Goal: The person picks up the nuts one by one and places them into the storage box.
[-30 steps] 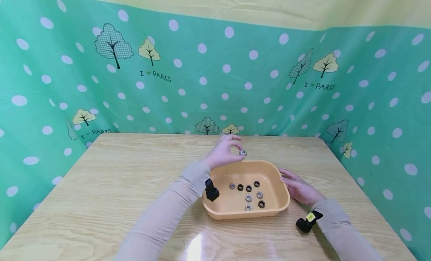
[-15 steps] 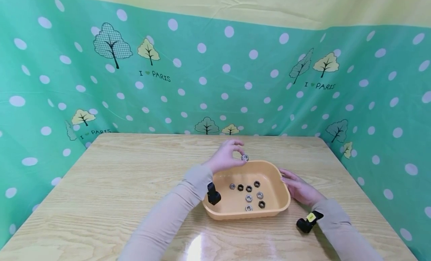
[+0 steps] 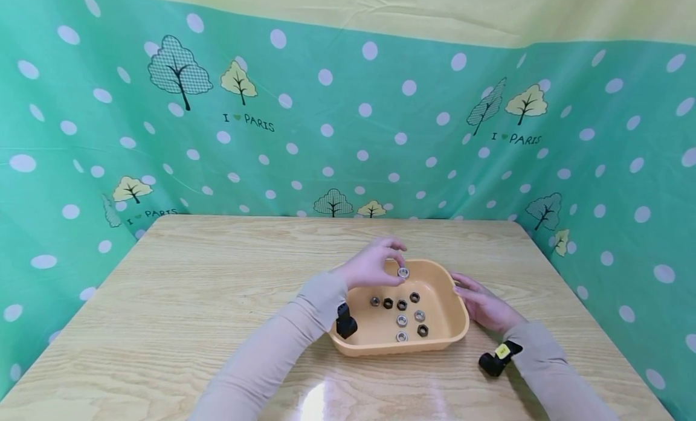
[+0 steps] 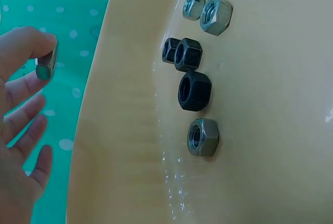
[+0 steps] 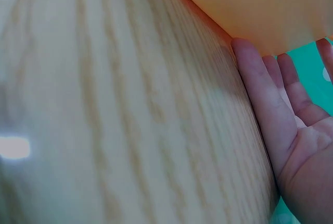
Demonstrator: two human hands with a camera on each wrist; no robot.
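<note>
A shallow orange tray (image 3: 457,333) sits on the wooden table and holds several silver and black hex nuts (image 3: 402,304). My left hand (image 3: 375,267) hovers over the tray's far edge and pinches a silver nut (image 3: 403,272) between thumb and forefinger. In the left wrist view the pinched silver nut (image 4: 47,65) shows at the fingertips, above the tray wall (image 4: 119,130), with loose nuts (image 4: 194,90) on the tray floor. My right hand (image 3: 484,303) lies flat with straight fingers against the tray's right outer side; the right wrist view shows the right hand (image 5: 283,120) touching the tray (image 5: 260,5).
The wooden table (image 3: 190,300) spreads wide to the left and front of the tray. A green polka-dot curtain (image 3: 348,125) walls in the back and both sides. Black wrist cameras (image 3: 345,321) sit on both forearms.
My left hand has come down and slightly right with the silver nut, from above the tray's far rim to just inside it. The right hand has stayed put.
</note>
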